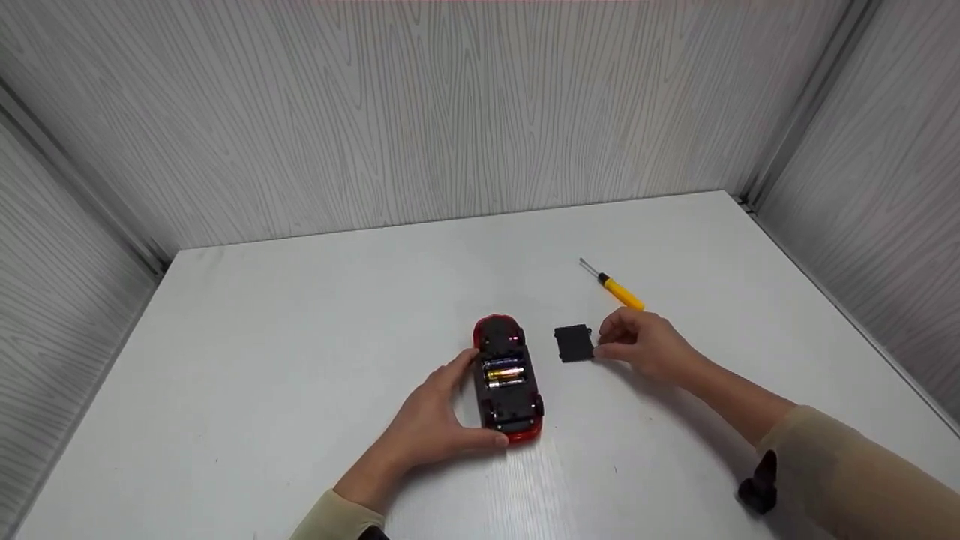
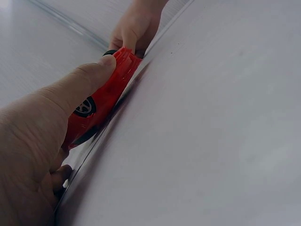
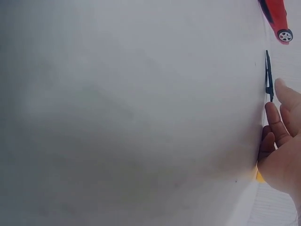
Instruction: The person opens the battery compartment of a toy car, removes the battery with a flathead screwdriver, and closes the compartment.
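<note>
A red toy car [image 1: 515, 405] lies upside down on the white table, its black underside facing up. Several batteries [image 1: 504, 373] sit side by side in its uncovered battery compartment. My left hand [image 1: 429, 425] grips the car, the thumb at its near end and the fingers along its left side toward the far end. To the car's right lies a black battery cover [image 1: 574, 343]. My right hand [image 1: 649, 349] is at the cover's right edge, thumb and forefinger spread apart there in the right wrist view [image 3: 287, 127], with the other fingers loosely bent.
A screwdriver [image 1: 624, 294] with a yellow handle lies behind the cover, its handle end close to my right hand. The white tabletop [image 1: 300, 337] is bounded by grey wood-grain panels [image 1: 450, 112] at the back and sides.
</note>
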`<move>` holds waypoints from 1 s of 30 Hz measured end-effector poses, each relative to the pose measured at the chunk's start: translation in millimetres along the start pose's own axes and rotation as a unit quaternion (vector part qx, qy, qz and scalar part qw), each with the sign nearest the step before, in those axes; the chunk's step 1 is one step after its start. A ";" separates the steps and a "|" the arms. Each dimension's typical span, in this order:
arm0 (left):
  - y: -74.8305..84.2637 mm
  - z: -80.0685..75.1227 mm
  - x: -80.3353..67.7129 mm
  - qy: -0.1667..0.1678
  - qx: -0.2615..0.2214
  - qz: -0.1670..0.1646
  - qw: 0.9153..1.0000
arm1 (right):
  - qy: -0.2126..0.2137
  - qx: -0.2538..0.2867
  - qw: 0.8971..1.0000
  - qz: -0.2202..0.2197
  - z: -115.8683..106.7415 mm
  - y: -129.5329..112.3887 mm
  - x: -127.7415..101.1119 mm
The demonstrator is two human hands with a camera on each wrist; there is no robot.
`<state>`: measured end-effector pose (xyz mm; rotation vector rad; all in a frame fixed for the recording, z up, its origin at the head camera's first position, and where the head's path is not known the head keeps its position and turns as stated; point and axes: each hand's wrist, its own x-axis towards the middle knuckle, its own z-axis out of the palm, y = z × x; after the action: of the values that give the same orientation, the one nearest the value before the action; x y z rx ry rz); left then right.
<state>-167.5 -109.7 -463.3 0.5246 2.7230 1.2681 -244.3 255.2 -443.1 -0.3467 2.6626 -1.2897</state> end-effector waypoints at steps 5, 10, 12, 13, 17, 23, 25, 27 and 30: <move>0.5 1.9 1.3 0.001 0.000 0.004 1.000 | 0.007 0.013 1.000 -0.006 -6.0 -0.5 -1.1; 0.4 2.3 1.3 0.002 0.000 0.001 1.000 | 0.032 0.025 0.999 -0.027 -18.1 -3.5 0.7; 0.4 2.5 1.4 0.002 0.000 0.002 1.000 | 0.042 0.036 0.998 -0.034 -24.1 -5.0 1.8; 0.4 2.6 1.7 0.001 -0.001 0.003 1.000 | 0.048 0.042 0.997 -0.035 -27.0 -5.4 2.6; 0.7 3.2 3.4 -0.003 -0.003 0.006 1.000 | 0.072 0.060 0.995 -0.042 -36.7 -6.2 7.0; 0.6 4.4 4.4 -0.005 -0.003 0.003 1.000 | 0.094 0.078 0.992 -0.018 -45.3 -0.2 19.2; 0.1 4.9 4.5 -0.004 -0.003 0.003 1.000 | 0.097 0.096 0.991 -0.005 -48.2 3.8 23.9; -0.4 5.2 4.8 -0.003 -0.004 0.004 1.000 | 0.100 0.112 0.989 0.006 -51.5 7.0 28.1; -0.9 5.6 5.7 -0.002 -0.003 0.001 1.000 | 0.104 0.133 0.986 0.011 -55.4 11.3 34.1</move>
<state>-171.7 -104.2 -467.2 0.5307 2.7151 1.2728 -292.2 294.1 -419.5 -0.1517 2.5966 -1.7349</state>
